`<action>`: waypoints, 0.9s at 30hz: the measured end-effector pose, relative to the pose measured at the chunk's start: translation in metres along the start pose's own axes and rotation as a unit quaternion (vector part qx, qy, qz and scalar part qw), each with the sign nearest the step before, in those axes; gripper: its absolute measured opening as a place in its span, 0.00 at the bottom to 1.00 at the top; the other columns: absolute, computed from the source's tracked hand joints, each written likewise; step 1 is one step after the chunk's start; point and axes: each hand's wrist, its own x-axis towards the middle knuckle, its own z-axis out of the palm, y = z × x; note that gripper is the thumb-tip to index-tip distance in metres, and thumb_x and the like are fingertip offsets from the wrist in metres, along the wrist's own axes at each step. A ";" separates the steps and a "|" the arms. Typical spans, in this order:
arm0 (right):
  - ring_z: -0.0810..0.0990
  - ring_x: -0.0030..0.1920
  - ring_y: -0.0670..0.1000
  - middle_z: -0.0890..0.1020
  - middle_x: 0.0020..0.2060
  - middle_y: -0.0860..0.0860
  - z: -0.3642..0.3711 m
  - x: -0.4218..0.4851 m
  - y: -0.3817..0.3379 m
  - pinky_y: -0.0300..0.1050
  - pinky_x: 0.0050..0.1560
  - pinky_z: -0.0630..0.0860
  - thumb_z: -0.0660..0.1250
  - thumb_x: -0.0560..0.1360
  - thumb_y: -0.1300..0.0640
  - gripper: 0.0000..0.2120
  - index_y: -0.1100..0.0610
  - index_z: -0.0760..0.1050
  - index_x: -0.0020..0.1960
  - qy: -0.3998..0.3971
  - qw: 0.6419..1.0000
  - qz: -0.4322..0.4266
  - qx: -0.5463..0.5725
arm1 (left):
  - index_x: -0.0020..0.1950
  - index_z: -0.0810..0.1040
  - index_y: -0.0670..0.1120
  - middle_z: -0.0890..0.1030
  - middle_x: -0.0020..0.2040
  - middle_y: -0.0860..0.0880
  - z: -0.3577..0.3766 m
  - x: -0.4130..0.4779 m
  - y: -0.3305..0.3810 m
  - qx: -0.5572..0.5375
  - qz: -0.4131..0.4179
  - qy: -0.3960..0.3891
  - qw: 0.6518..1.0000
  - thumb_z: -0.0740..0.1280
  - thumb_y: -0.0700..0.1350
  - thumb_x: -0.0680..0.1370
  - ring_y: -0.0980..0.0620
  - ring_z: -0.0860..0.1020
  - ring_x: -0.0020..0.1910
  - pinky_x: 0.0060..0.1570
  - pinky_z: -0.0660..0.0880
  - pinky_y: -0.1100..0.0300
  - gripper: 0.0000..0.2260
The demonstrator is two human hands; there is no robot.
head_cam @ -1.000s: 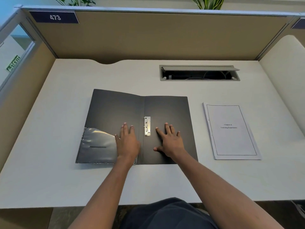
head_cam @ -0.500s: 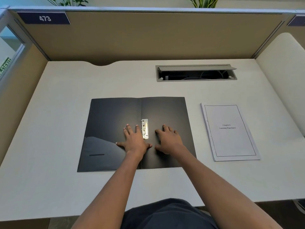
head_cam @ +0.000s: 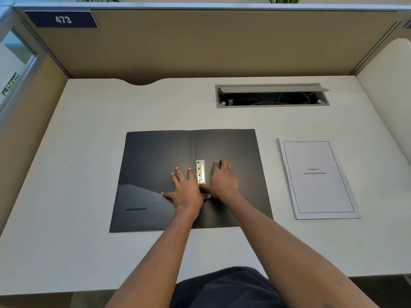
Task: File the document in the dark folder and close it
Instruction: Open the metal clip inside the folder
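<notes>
- The tabletop carries everything, and nothing on it has shifted over the last second: the dark folder lies open and flat at the middle, and the document sits well apart to its right, not yet filed.
- The folder's left cover, which showed a bright glare on its lower pocket a second ago, now reads evenly dark (probably only the head camera moving, since the cover looks flat in both).
- The left hand has slid rightwards from the middle of the left cover to the spine, fingers spread and palm down, gripping nothing.
- The right hand has closed in from the other side, flat on the right cover, its thumb tucked toward the left hand; it grips nothing that I can see.
- The metal clip now sits between the two hands, so my guess is that opening it comes next, before the document is fetched.
</notes>
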 end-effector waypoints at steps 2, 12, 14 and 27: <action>0.62 0.73 0.57 0.65 0.72 0.58 0.001 0.001 -0.002 0.49 0.72 0.66 0.68 0.69 0.30 0.50 0.63 0.59 0.77 0.003 1.000 0.005 -0.005 | 0.83 0.52 0.53 0.46 0.84 0.42 -0.001 0.000 0.001 -0.001 -0.001 -0.005 1.000 0.79 0.64 0.66 0.39 0.46 0.83 0.66 0.58 0.19 0.53; 0.66 0.70 0.57 0.67 0.70 0.58 0.009 0.003 -0.007 0.49 0.68 0.70 0.68 0.71 0.32 0.49 0.64 0.59 0.77 0.023 0.999 0.014 -0.039 | 0.83 0.52 0.51 0.46 0.84 0.41 -0.004 0.000 0.005 -0.004 -0.002 -0.014 1.000 0.79 0.61 0.68 0.37 0.46 0.82 0.66 0.57 0.18 0.52; 0.66 0.70 0.57 0.68 0.69 0.58 0.009 0.005 -0.008 0.49 0.68 0.71 0.68 0.70 0.32 0.49 0.64 0.59 0.76 0.020 0.999 0.016 -0.036 | 0.83 0.52 0.51 0.46 0.84 0.41 -0.004 0.000 0.005 -0.003 -0.002 -0.016 1.000 0.79 0.61 0.68 0.37 0.46 0.82 0.66 0.57 0.18 0.52; 0.66 0.70 0.56 0.68 0.68 0.57 0.003 0.006 -0.003 0.49 0.67 0.72 0.69 0.69 0.32 0.47 0.63 0.62 0.75 0.013 1.000 0.003 -0.017 | 0.83 0.52 0.52 0.46 0.84 0.41 -0.003 0.000 0.002 -0.006 0.003 -0.010 1.000 0.79 0.62 0.67 0.38 0.46 0.83 0.66 0.57 0.18 0.53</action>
